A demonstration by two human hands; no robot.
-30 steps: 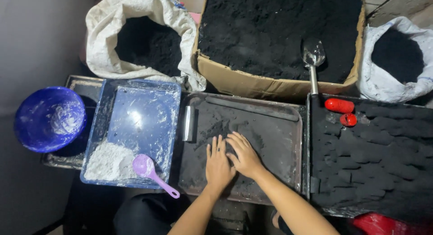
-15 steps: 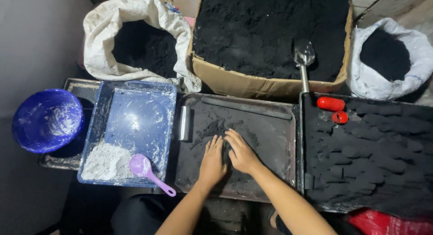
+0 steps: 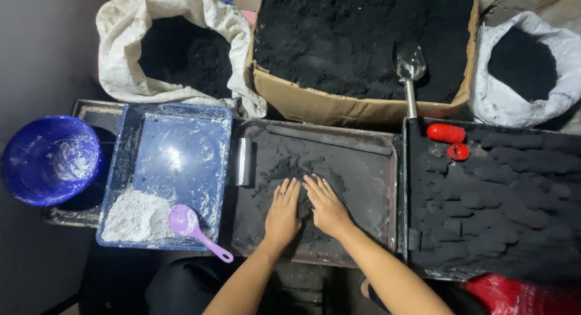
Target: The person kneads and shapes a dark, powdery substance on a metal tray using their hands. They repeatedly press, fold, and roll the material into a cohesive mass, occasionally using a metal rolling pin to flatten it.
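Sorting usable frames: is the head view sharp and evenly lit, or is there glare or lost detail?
Head view: sharp, no motion blur on the hands; glare spot on the blue tray; black powder in the cardboard box and sacks swallows detail; left edge falls into shadow.

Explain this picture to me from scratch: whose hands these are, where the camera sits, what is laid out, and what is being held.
There is no machine here. A person works with two bare hands, and the one camera sits on their head, looking straight down. The left hand and right hand lie flat, side by side, on black powder in a dark metal tray. Neither hand holds anything. To the left, a blue tray carries white powder and a purple scoop, with a blue bowl beside it. To the right, another tray holds rows of black lumps and two red objects. Behind stand a cardboard box of black powder with a metal scoop, and two white sacks.
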